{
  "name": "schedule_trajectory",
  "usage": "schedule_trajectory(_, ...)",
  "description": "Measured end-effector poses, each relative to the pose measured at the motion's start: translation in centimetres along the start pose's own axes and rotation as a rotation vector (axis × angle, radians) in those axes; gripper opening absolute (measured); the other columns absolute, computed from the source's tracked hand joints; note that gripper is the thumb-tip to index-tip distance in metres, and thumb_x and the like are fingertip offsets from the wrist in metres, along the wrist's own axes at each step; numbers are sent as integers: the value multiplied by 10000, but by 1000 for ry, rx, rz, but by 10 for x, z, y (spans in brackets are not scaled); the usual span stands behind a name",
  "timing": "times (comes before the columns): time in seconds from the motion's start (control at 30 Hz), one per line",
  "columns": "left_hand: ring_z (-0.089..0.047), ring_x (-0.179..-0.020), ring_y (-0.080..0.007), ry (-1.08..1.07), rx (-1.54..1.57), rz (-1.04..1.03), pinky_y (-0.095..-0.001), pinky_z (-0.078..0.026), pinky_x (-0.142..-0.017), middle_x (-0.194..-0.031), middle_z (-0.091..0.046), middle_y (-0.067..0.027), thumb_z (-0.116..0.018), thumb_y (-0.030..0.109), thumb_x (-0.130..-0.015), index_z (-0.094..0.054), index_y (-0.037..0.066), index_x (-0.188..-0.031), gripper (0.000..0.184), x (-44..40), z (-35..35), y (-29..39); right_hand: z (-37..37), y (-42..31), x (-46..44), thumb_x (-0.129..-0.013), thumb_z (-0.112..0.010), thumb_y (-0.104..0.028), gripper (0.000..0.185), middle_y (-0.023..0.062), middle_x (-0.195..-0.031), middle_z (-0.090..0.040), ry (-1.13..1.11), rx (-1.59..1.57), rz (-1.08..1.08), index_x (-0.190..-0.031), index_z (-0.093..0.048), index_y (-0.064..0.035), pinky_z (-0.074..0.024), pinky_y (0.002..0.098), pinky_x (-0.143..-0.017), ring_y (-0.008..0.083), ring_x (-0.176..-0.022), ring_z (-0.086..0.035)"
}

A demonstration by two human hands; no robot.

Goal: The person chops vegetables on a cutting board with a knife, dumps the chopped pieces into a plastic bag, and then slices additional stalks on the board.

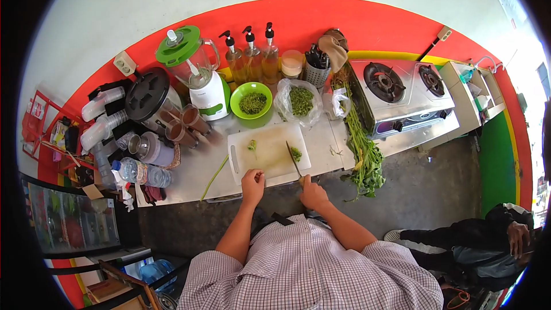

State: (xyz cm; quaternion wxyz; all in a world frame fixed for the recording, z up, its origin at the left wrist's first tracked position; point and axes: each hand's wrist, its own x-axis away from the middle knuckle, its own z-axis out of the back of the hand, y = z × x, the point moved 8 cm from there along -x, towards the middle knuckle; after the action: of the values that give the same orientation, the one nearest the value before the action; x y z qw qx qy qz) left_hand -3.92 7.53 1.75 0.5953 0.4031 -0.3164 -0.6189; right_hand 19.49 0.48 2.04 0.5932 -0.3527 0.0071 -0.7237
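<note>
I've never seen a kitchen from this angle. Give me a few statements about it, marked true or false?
1. The right hand holds a knife. True.
2. Three pump bottles stand behind the green bowl. True.
3. The left hand is inside the green bowl. False: it is at the near edge of the white cutting board.
4. The stove stands left of the blender. False: it stands to the right.

We see a knife [293, 158] slanting over the white cutting board [267, 165], its tip pointing away, just beside finely chopped greens [296, 154]. Farther left, we see a small leafy sprig [252, 146].
</note>
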Motion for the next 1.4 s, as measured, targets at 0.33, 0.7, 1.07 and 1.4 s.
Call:
schedule_trajectory(0.33,-635,-705,-242,73,-75,28,-361,-521,-682,-898,-650,-128,-673,4,-836,-659,19,-1002,168,-32,19,-5,19,-19,-6,-810,-650,-219,539,335,-926,-663,36,1,82,-1216,-376,7,-531,586,-802,522,-875,-654)
schedule_trajectory(0.7,-552,-1057,-311,-73,-348,-111,-405,-476,-935,-1100,-625,-78,-663,3,-808,-698,92,-1076,285,-99,15,9,20,-53,-47,-810,-660,-238,536,320,-878,-659,54,-20,269,-1206,-384,-6,-525,579,-757,504,-834,-648)
schedule_trajectory(1.07,-561,-1006,-333,-85,-276,-113,-408,-473,-933,-1040,-652,-86,-685,25,-807,-726,61,-981,182,-112,14,8,27,-54,-59,-789,-658,-224,557,309,-905,-661,78,-70,236,-1234,-402,-6,-517,579,-767,502,-843,-640)
schedule_trajectory(1.4,-568,-1021,-322,-195,-370,-64,-408,-490,-917,-1022,-649,-90,-692,43,-808,-729,71,-943,143,-124,1,1,27,-48,-55,-803,-663,-218,572,327,-895,-659,72,-85,219,-1258,-398,7,-518,577,-763,506,-840,-643)
